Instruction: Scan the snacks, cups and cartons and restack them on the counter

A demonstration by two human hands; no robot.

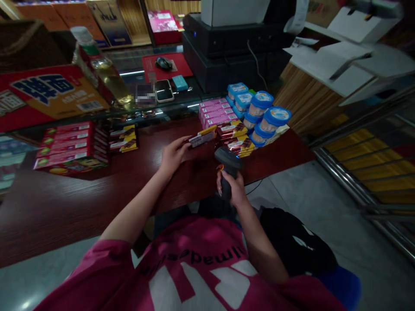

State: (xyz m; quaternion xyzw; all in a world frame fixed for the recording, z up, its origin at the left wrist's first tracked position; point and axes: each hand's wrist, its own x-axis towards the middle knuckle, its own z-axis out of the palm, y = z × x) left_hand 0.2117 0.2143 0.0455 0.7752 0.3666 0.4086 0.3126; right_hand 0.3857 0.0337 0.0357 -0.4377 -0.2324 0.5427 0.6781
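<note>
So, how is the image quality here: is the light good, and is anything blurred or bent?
Head view: the light is dim, with a bluish cast on the floor. The bottle top left is smeared by motion blur. A small patch on the glass counter is pixelated. Straight edges bend toward the corners, like the metal rail. The left hand, right hand and scanner look fairly sharp.

A: Where's the flat yellow-and-brown wafer pack (202,138)?
B: On the dark red wooden counter (97,194), left of the stacked wafer packs (235,140); round blue-lidded tubs (267,116) behind those.
A: The black handheld scanner (228,166)?
B: In front of the stack.
</note>
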